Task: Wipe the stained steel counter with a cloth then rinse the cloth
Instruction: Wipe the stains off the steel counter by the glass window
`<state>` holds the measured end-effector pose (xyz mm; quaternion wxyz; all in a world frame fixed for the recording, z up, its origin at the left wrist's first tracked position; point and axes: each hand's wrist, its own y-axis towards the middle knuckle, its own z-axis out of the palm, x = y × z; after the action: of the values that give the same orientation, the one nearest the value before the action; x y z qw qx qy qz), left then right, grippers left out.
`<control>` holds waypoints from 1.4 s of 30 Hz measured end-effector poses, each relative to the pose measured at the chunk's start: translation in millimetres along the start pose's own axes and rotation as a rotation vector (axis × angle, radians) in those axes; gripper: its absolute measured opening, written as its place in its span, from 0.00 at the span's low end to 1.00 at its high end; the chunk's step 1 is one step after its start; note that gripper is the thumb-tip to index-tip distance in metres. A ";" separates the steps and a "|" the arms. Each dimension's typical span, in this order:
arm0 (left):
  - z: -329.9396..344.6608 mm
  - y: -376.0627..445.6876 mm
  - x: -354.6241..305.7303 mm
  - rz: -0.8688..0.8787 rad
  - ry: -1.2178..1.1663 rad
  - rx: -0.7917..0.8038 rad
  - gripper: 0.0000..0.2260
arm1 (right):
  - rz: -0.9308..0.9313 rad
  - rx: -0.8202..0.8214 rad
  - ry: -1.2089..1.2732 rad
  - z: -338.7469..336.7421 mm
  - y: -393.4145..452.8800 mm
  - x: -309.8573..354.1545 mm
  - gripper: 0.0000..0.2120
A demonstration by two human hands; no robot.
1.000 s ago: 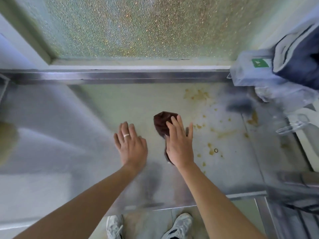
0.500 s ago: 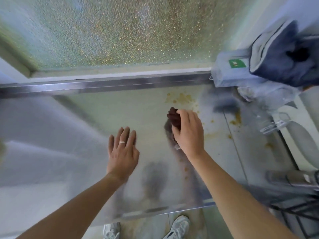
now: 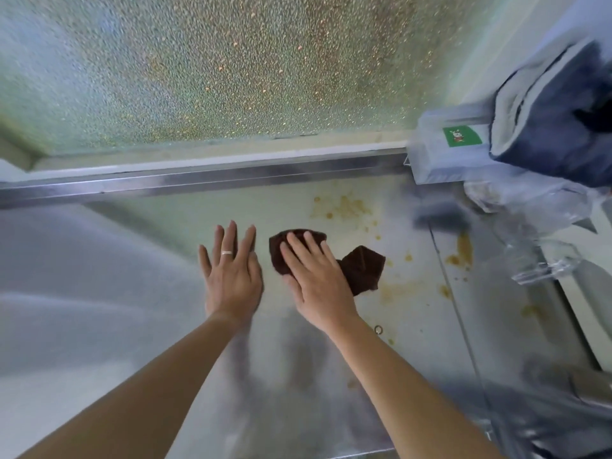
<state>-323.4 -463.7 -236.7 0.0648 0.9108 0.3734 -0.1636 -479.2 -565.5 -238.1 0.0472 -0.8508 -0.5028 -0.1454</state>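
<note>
A dark brown cloth [image 3: 362,268] lies crumpled on the steel counter [image 3: 149,246], near its middle. My right hand [image 3: 314,279] presses flat on the cloth with straight fingers, covering its left half. My left hand [image 3: 231,276], a ring on one finger, rests flat on the bare steel just left of the cloth. Yellow-brown stains [image 3: 344,208] spot the counter behind and to the right of the cloth, with more stains [image 3: 462,253] past a seam on the right.
A frosted window [image 3: 231,67] and a raised steel lip [image 3: 205,180] close off the back. At the right stand a translucent box with a green label [image 3: 447,150], a dark blue cloth bundle [image 3: 556,127] and clear plastic pieces [image 3: 543,273].
My right hand has slid the cloth back toward me and to the left and now lies flat on it. My left hand stays flat on the counter.
</note>
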 end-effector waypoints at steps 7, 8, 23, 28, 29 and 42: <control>-3.1 0.2 -3.7 -0.003 0.047 0.026 0.24 | 0.215 0.081 0.015 -42.0 92.1 -31.0 0.24; -4.2 0.4 -3.9 0.000 0.052 0.031 0.24 | 0.252 0.039 0.051 -51.5 93.3 -24.9 0.21; -1.8 1.5 0.8 0.033 0.070 0.030 0.24 | -0.124 0.082 -0.004 -30.6 52.3 -4.1 0.24; 1.9 2.2 1.2 0.023 0.052 0.007 0.24 | -0.112 -0.043 -0.061 -16.0 66.9 -30.7 0.21; 2.8 2.4 1.7 0.025 0.052 0.002 0.24 | -0.077 -0.070 -0.063 -18.3 74.6 -37.6 0.21; 1.6 2.2 4.6 0.048 0.010 -0.007 0.25 | 0.497 -0.287 -0.103 -45.5 34.9 -107.4 0.21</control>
<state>-319.2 -462.7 -239.8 0.0701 0.9201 0.3524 -0.1562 -506.5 -683.3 -224.1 -0.0649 -0.9521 -0.2550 -0.1557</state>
